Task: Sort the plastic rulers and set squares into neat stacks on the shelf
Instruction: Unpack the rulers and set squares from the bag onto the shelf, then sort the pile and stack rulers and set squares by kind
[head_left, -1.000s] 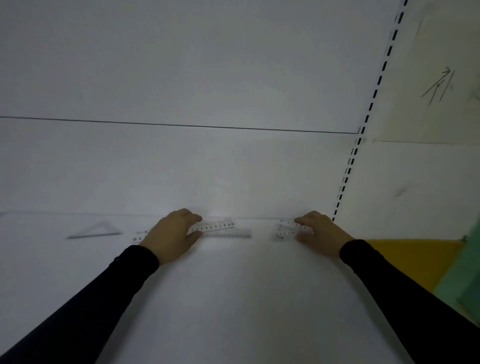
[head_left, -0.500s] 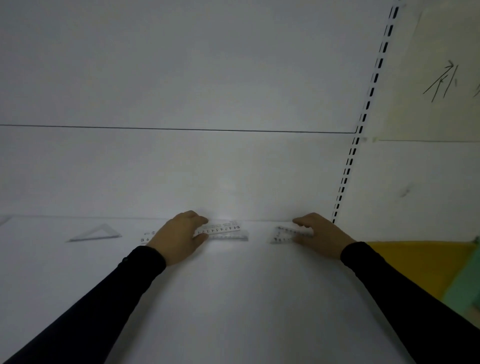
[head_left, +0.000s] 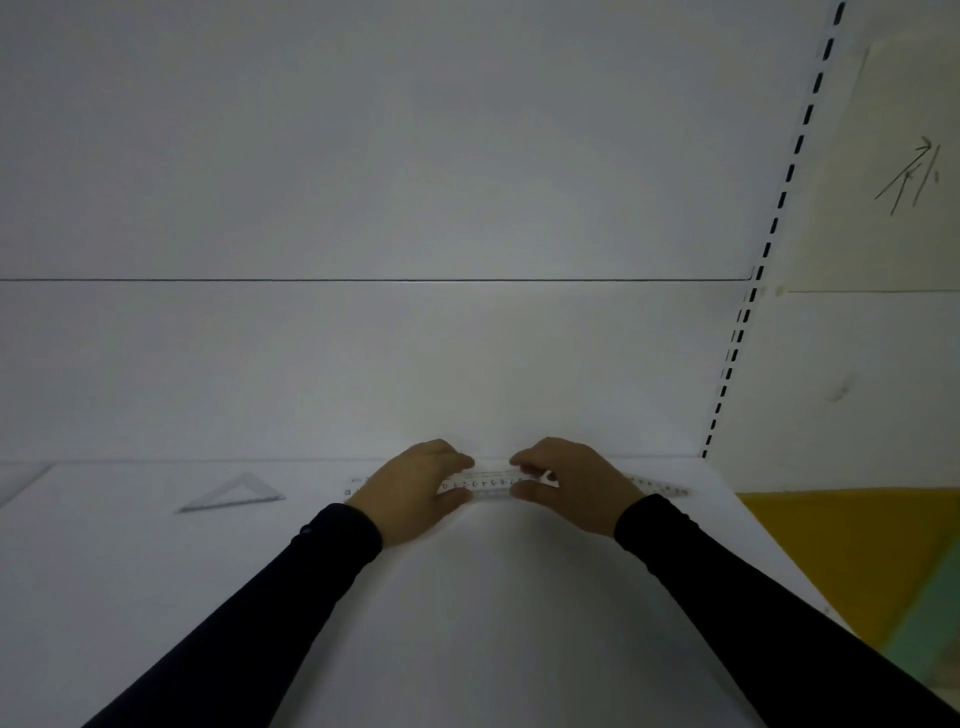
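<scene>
Both hands met over the clear plastic rulers (head_left: 485, 484), which lay flat on the white shelf (head_left: 493, 597) close against its back wall, their long axis running left to right along that wall. The left hand (head_left: 415, 491) gripped them from the left, thumb on the near edge and fingers curled over the far edge; the right hand (head_left: 569, 483) pinched them the same way from the right, so only a short printed stretch showed between the two. Ruler ends stuck out beyond each wrist, the right one reaching toward the slotted upright (head_left: 727, 374). Whether this was one long ruler or several overlapped, I could not tell. A clear set square (head_left: 234, 493) lay flat well to the left of the rulers, apart from them and nearer the left hand. I judged that squaring the rulers meant sliding them lengthwise along the wall: there was bare shelf on the near side, little room behind.
</scene>
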